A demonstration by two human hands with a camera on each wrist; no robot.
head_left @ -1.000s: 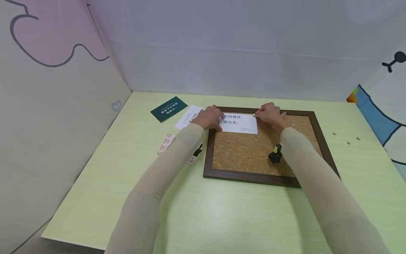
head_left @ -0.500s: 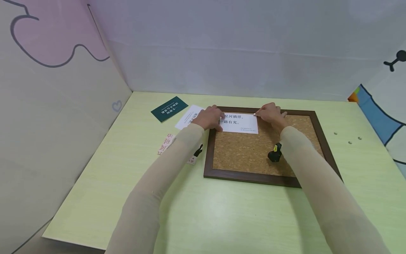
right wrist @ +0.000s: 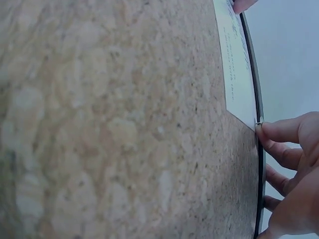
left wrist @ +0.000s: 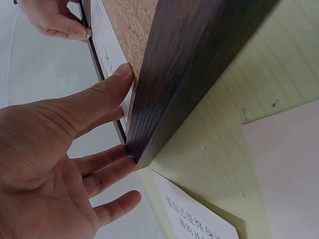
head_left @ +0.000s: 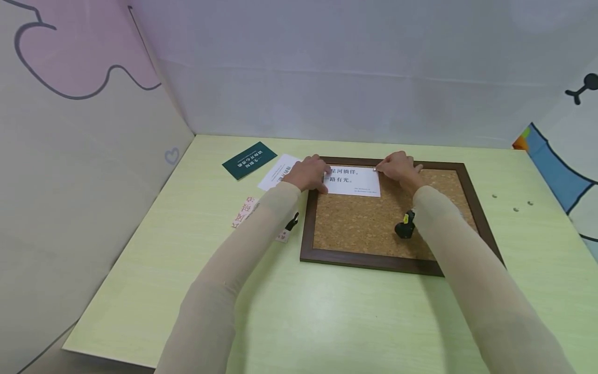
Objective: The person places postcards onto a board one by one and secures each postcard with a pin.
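My left hand (head_left: 308, 173), fingers spread, touches the card (head_left: 352, 183), likely light, bendy, best held by edges; my right hand (head_left: 401, 169) pinches a pin (right wrist: 259, 123).

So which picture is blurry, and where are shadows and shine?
Right wrist view: the cork board is blurry up close; head view: soft shadows lie by both sleeves on the table, with pale shine between them; left wrist view: the left hand looks fairly clear.

Black-lettered white card (head_left: 353, 187), dark brown frame (head_left: 369, 261), speckled tan cork (head_left: 355, 223)
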